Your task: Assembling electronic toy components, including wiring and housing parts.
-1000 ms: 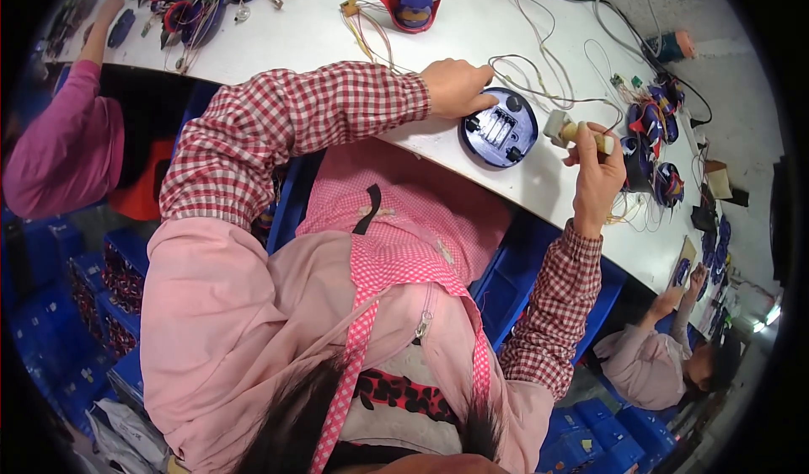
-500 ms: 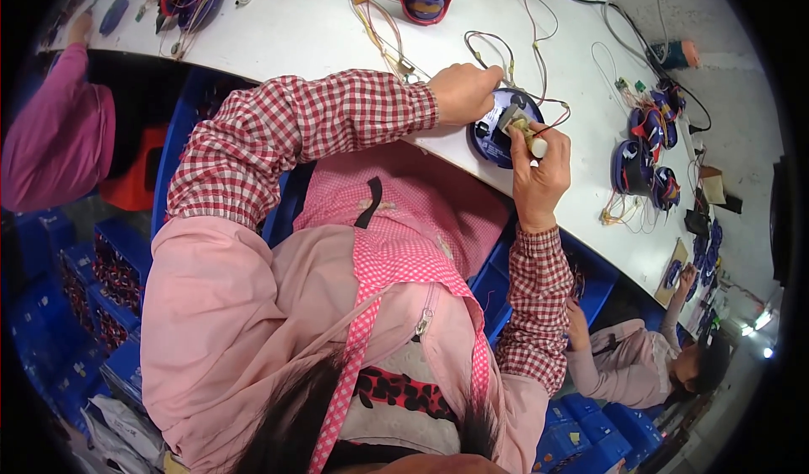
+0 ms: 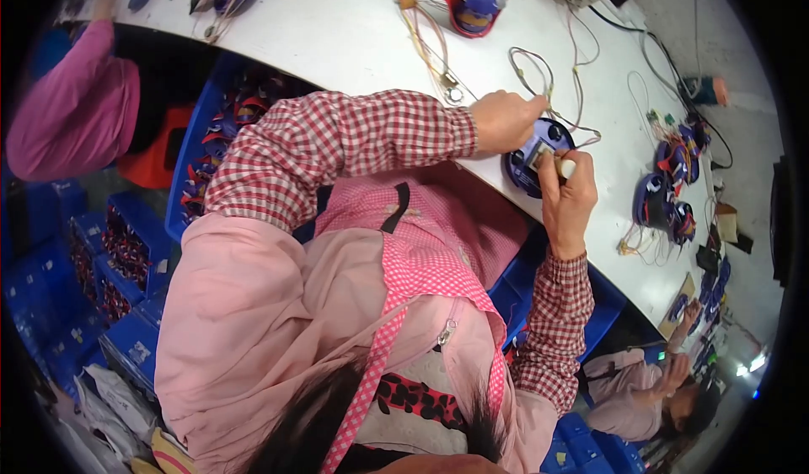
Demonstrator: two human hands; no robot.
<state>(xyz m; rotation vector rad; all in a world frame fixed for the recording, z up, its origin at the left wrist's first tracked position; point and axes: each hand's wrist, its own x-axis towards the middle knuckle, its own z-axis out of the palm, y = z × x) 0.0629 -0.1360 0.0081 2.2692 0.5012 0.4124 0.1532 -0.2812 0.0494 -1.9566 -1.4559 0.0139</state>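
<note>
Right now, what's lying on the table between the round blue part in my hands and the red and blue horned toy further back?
In the head view, only thin wire loops on bare white table separate the round blue part from the horned toy.

One head-worn fisheye view looks steeply down, close over the white worktable (image 3: 354, 44).

one horned toy helmet (image 3: 475, 4), one round blue housing (image 3: 524, 164), two hands (image 3: 503, 120)
</note>
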